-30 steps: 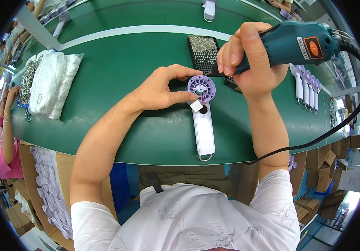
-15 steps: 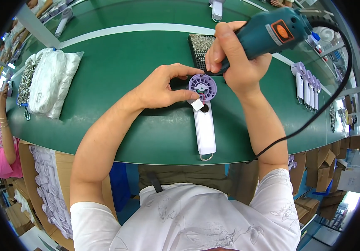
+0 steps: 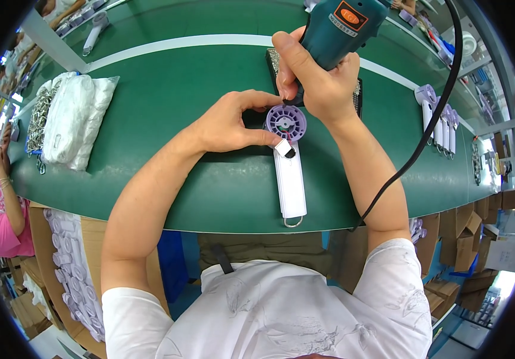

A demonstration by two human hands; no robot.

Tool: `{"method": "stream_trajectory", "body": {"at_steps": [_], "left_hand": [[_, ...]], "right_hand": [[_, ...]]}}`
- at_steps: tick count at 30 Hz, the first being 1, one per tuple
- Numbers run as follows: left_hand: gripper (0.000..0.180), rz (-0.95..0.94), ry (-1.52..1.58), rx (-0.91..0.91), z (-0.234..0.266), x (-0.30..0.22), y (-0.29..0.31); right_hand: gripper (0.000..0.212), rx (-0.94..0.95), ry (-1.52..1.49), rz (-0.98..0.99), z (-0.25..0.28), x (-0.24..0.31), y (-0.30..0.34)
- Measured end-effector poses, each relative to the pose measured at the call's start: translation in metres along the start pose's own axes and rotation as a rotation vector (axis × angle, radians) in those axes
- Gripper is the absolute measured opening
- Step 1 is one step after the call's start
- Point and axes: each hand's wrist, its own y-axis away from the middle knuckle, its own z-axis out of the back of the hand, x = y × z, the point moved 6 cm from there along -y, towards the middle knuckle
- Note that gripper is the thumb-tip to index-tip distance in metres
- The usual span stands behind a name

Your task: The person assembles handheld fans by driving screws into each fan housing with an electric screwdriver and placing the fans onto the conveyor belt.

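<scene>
A handheld fan with a purple round head (image 3: 286, 122) and a white handle (image 3: 291, 185) lies on the green table, its wire loop toward me. My left hand (image 3: 224, 125) grips the head from the left, forefinger at the far rim and thumb at the near side. Beside the thumb tip is a small white square piece (image 3: 283, 147), next to a dark round spot on the handle. My right hand (image 3: 323, 84) is wrapped round a teal electric screwdriver (image 3: 332, 39), held tilted with its tip at the head's far rim. The exact contact there is too small to tell.
A perforated black tray of screws (image 3: 274, 60) stands behind my right hand. The screwdriver's black cord (image 3: 416, 146) loops down on the right. More fans (image 3: 439, 122) lie at the right; a plastic bag (image 3: 75, 122) and metal chains (image 3: 41, 116) lie at the left. A carton of purple parts (image 3: 72, 269) stands below left.
My right hand has moved left with the screwdriver, which now stands steeper, its tip at the fan head's far rim. The fan has shifted slightly left in view; my left hand keeps its grip.
</scene>
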Motion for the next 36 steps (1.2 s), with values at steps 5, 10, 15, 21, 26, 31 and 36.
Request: {"method": "stream_trajectory", "body": {"at_steps": [5,10,15,21,26,31,36], "left_hand": [[0.072,0.001,0.050,0.010,-0.002,0.001,-0.002],[0.066,-0.064,-0.065,0.048,-0.001,-0.012,-0.001],[0.064,-0.095,-0.095,0.029,-0.002,-0.012,0.000],[0.063,-0.093,-0.107,0.033,-0.003,-0.012,0.001],[0.063,-0.091,-0.108,0.031,-0.002,-0.013,0.001],[0.064,-0.105,-0.104,0.033,-0.003,-0.013,0.001],[0.065,-0.112,-0.099,0.036,-0.003,-0.012,0.001]], "right_hand": [[0.017,0.015,-0.127,-0.057,0.006,0.008,-0.004],[0.016,-0.022,-0.214,0.168,0.053,0.029,-0.021],[0.018,-0.277,-0.036,0.039,0.087,-0.008,-0.018],[0.014,-0.234,-0.052,0.054,0.093,-0.022,-0.020],[0.013,-0.240,-0.022,0.057,0.092,-0.023,-0.019],[0.014,-0.258,-0.026,0.026,0.092,-0.027,-0.018],[0.014,-0.251,0.017,0.022,0.091,-0.029,-0.017]]}}
